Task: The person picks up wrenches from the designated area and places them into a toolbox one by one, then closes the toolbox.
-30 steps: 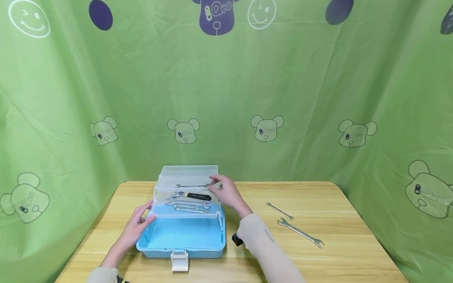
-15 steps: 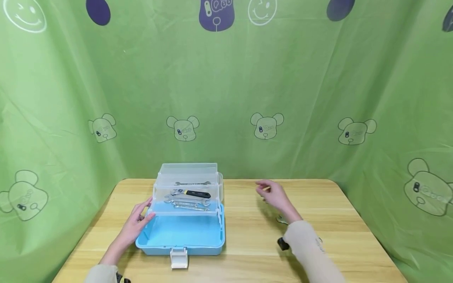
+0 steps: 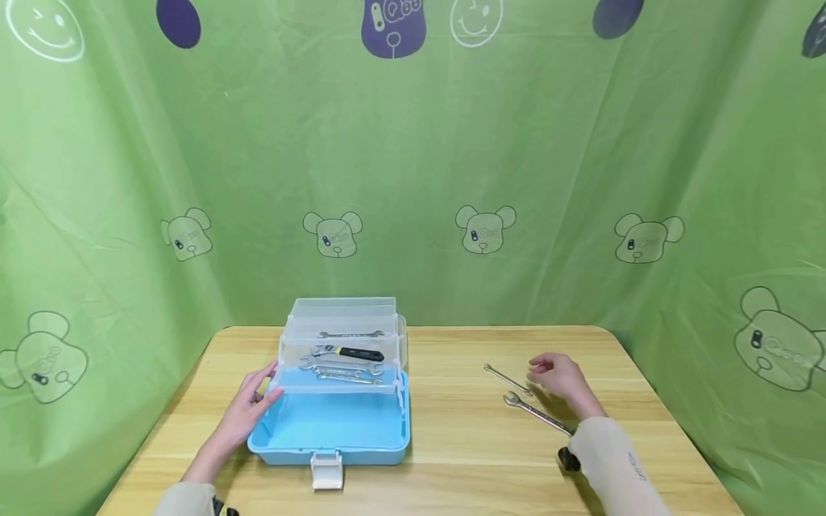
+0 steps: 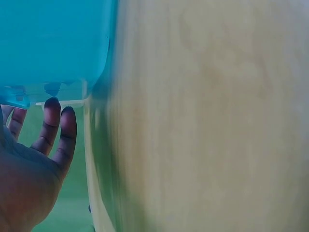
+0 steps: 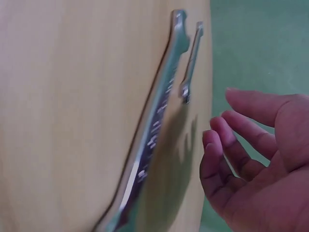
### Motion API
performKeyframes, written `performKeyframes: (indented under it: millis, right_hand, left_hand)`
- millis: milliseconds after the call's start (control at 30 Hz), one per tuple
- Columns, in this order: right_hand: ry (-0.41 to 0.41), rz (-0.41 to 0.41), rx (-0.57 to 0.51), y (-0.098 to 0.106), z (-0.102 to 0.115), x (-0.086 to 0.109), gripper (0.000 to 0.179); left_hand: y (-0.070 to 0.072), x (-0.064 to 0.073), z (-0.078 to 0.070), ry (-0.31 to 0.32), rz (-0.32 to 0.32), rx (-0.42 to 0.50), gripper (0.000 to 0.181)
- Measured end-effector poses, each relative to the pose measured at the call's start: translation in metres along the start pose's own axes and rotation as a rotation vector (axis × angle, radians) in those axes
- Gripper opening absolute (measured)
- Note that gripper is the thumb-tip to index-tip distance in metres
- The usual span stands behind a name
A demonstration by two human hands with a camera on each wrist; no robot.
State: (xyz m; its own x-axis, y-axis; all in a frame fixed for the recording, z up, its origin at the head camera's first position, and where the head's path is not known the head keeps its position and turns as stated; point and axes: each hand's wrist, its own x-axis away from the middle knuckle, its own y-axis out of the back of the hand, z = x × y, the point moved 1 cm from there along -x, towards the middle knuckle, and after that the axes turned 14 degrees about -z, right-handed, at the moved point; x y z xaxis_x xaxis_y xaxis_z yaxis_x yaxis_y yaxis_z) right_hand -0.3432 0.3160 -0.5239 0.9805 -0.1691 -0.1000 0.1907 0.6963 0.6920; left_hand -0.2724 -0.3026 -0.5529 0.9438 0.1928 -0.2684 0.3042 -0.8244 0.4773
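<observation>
A light blue toolbox (image 3: 361, 457) stands open on the table, its clear stepped trays (image 3: 293, 355) raised. My left hand (image 3: 241, 412) holds its left side, thumb at the lower tray's front corner and fingers along the edge (image 4: 52, 118). In the lower tray lie a black-handled adjustable wrench (image 3: 360, 354) and several silver wrenches (image 3: 351, 368); another wrench (image 3: 351, 335) lies in the upper tray. My right hand (image 3: 560, 374), fingers loosely bent and holding nothing, hovers beside a small wrench (image 3: 506, 378) and a larger open-end wrench (image 3: 535, 411), whose near end my sleeve hides.
The wooden table (image 3: 464, 459) carries the toolbox on the left and the two loose wrenches on the right. A white latch (image 3: 327, 471) hangs down at the toolbox's front. Green printed cloth (image 3: 413, 272) encloses the table at the back and sides.
My right hand has left the upper tray, where a wrench now lies alone, and moved right to the loose wrenches. My left hand has stayed at the toolbox.
</observation>
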Motion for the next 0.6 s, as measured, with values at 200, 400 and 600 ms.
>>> performKeyframes:
  millis: [200,400,600]
  right_hand:
    - [-0.003,0.009,0.057,-0.004,-0.012,-0.001,0.037]
    - [0.039,-0.023,0.117,-0.007,-0.013,-0.002,0.027]
    - [0.009,0.013,0.076,-0.009,-0.007,0.001,0.032]
  left_hand:
    - [-0.001,0.001,0.002,-0.004,-0.003,0.000,0.063]
    - [-0.002,0.001,0.003,-0.019,-0.002,0.005,0.063]
    - [-0.001,0.000,0.003,-0.016,-0.006,0.006,0.063]
